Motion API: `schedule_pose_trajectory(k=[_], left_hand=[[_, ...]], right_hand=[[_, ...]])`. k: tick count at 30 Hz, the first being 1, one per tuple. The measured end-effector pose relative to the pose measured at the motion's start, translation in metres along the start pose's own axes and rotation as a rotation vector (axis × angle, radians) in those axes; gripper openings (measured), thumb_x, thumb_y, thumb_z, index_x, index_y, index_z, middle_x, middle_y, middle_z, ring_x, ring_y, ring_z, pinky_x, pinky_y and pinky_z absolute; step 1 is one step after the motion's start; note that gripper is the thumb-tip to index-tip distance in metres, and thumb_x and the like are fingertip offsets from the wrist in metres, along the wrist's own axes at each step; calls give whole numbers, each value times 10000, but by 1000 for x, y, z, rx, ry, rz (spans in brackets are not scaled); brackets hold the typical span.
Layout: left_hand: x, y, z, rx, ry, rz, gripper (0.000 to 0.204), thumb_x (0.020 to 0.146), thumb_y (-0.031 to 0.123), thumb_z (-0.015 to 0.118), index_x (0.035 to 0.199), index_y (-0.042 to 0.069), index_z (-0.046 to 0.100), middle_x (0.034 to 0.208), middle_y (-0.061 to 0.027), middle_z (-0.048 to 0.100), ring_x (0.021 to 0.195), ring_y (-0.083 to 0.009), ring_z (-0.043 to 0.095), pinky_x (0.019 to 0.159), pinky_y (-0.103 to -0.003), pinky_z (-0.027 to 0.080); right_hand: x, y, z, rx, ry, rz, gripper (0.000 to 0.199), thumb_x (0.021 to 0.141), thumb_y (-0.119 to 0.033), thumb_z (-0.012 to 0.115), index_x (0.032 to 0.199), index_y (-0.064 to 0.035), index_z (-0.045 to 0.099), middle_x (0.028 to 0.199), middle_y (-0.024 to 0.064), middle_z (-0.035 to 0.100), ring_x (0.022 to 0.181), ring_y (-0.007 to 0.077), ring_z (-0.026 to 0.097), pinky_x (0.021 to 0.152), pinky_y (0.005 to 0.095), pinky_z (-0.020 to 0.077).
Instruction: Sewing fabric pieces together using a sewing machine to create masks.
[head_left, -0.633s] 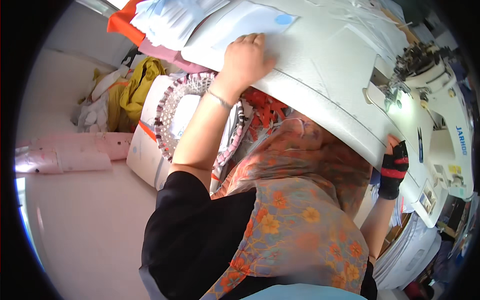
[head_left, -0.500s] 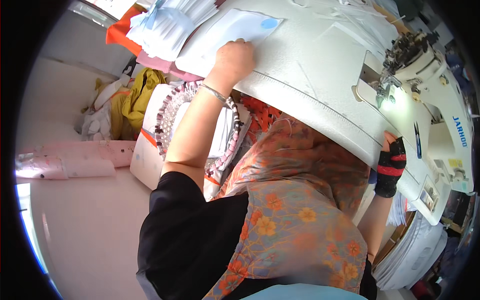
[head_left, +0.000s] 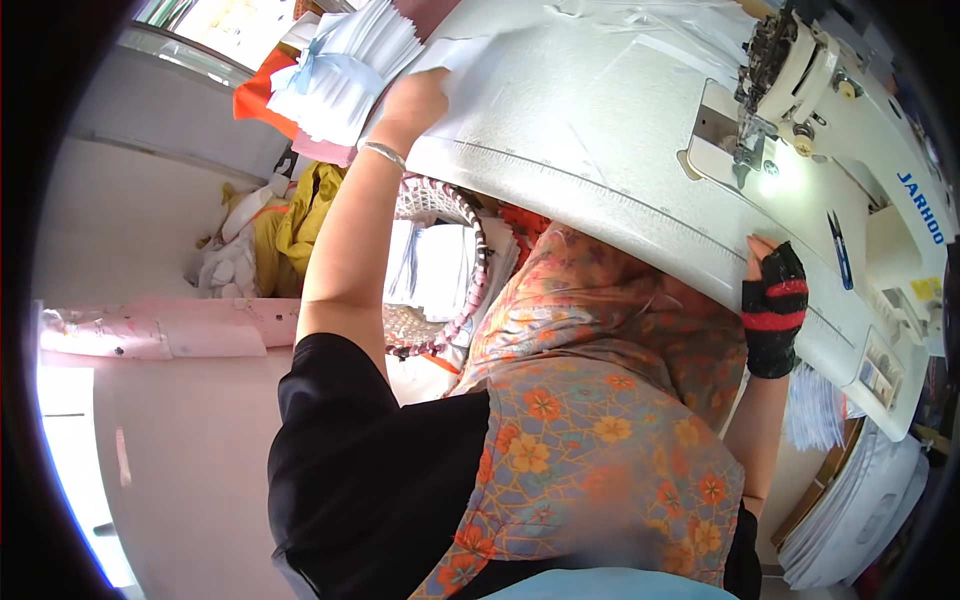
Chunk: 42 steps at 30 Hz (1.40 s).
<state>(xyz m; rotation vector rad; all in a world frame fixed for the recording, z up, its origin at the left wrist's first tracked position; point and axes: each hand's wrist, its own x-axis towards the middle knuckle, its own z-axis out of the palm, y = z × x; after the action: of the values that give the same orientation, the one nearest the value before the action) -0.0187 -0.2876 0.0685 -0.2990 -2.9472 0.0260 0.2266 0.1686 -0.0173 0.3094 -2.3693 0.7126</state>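
My bare left hand [head_left: 415, 100], with a silver bracelet at its wrist, is at the far left of the white sewing table [head_left: 600, 120]. Its fingers are curled down on a thin white fabric piece [head_left: 462, 62], partly covered by the hand. Just beyond lies a bundle of white pieces [head_left: 345, 75] tied with a pale blue strip. In a black and red fingerless glove, my right hand [head_left: 775, 305] rests at the table's near edge, below the sewing machine [head_left: 810, 90]. Its bent fingers are close together, and what they hold, if anything, is hidden.
Dark thread snips [head_left: 840, 250] lie right of my right hand. A rimmed basket [head_left: 478, 270] holding stacked white pieces stands below my left forearm. Yellow cloth [head_left: 310, 215] is heaped at left. White fabric [head_left: 660, 15] lies at the table's far side. Stacked white pieces [head_left: 860, 510] hang at lower right.
My left hand has moved left toward the tied bundle, and the white piece under it has shifted left too. My right hand stays at the table edge. The whole view has shifted slightly.
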Motion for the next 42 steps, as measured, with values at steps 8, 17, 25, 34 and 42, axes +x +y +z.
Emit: schedule_pose_trajectory(k=[8, 17, 25, 34, 42], left_hand=[[19, -6, -13, 361, 206, 47, 247, 885, 97, 514, 1088, 97, 654, 1026, -181, 679, 938, -355, 700, 783, -457, 579], [-1, -1, 37, 165, -107, 8, 382, 866, 343, 550, 1080, 71, 712, 1132, -177, 667, 1027, -361, 670, 875, -468, 539], [12, 21, 3, 117, 90, 14, 294, 837, 139, 570, 1091, 98, 711, 1025, -158, 680, 927, -350, 681, 818, -461, 559], [-86, 246, -13, -67, 11, 633, 410, 877, 179, 598, 1273, 73, 601, 993, -168, 666, 822, -348, 684, 708, -434, 568], [-65, 261, -10, -153, -171, 752, 284, 930, 287, 602, 964, 12, 665, 1043, -179, 669, 887, -369, 662, 806, -456, 545]], right_hand=[[1, -3, 2, -69, 3, -15, 225, 852, 5, 659, 1067, -52, 692, 1054, 174, 693, 966, 360, 662, 872, 434, 519], [4, -3, 2, -116, -22, -33, 211, 864, -16, 653, 1070, -46, 688, 1064, 166, 693, 970, 361, 660, 877, 445, 516], [6, -11, 1, -80, 57, -15, 197, 836, -9, 682, 1024, -66, 693, 1030, 141, 691, 940, 353, 651, 826, 430, 527], [13, -13, -2, 35, 38, 18, 256, 819, -27, 692, 1070, -74, 705, 1076, 148, 688, 972, 358, 652, 862, 427, 528], [30, -12, 26, -5, -229, -99, 334, 846, -108, 678, 1180, -84, 670, 1303, 137, 610, 1155, 365, 582, 992, 452, 475]])
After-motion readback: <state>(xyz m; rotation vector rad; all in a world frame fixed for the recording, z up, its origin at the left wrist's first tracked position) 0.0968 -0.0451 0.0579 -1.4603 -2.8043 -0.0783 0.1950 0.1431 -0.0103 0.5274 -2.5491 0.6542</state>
